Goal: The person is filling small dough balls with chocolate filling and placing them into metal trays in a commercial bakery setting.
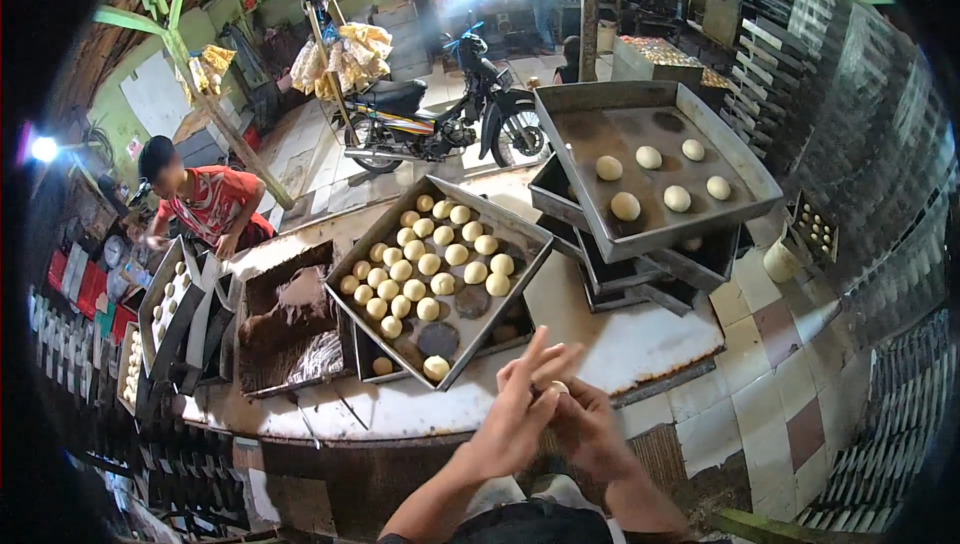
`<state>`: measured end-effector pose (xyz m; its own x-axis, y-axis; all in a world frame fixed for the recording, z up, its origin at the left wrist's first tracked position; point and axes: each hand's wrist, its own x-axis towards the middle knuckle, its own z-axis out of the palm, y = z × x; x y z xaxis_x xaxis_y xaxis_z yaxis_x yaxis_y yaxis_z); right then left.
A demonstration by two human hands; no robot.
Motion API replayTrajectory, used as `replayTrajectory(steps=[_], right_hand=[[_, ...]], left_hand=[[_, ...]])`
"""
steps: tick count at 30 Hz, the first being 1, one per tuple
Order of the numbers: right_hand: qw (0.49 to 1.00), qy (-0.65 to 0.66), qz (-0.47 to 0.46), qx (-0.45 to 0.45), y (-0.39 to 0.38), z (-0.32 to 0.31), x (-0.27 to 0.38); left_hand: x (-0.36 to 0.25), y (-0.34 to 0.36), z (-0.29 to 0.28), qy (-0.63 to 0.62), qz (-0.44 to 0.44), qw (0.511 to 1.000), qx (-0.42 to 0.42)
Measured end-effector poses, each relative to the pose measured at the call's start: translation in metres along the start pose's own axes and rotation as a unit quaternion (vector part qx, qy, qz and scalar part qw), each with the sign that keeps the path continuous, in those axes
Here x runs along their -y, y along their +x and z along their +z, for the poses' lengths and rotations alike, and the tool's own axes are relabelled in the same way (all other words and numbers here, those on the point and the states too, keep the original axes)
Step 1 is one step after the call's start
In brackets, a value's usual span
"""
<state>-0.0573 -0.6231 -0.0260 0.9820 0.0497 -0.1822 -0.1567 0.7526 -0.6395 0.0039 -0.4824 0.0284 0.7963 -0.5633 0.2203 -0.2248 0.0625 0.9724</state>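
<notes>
Close together in front of me, near the table's front edge, are both my hands. My left hand [515,416] has fingers stretched out, its thumb against a small pale piece of dough [557,387]. Curled around that dough is my right hand [588,424]; part of the dough is hidden by fingers, and some fingertips are blurred. Just beyond my hands lies a square metal tray [497,322], set cornerwise, with many round dough balls [429,264] bunched toward its far and left sides. A single dough ball [436,368] sits in its near corner.
At the right, a metal tray [728,179] holding several dough balls tops a crooked stack. A dark brown tray [290,344] lies left on the white table [660,339]. A person in a red shirt [220,206] stands far left by more trays. Behind, a motorcycle [440,124] is parked.
</notes>
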Motion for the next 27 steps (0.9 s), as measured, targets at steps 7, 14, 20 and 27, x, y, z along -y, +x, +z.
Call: replayTrajectory(steps=[7,14,20,27], right_hand=[[0.790,-0.531,-0.303,0.051,0.157,0.049,0.161],[0.459,-0.833,-0.307,-0.041,0.380,-0.017,0.261],[0.333,-0.931,-0.146,0.013,0.397,0.007,0.241],[0.432,-0.814,-0.388,-0.021,0.229,0.098,0.145]], left_hand=[[0.107,0.031,-0.179,0.432,-0.053,0.899,-0.038],[0.214,0.043,-0.232,0.584,-0.096,0.806,0.027],[0.225,0.040,-0.252,0.579,-0.134,0.804,0.025],[0.216,0.052,-0.256,-0.017,-0.288,0.954,-0.079]])
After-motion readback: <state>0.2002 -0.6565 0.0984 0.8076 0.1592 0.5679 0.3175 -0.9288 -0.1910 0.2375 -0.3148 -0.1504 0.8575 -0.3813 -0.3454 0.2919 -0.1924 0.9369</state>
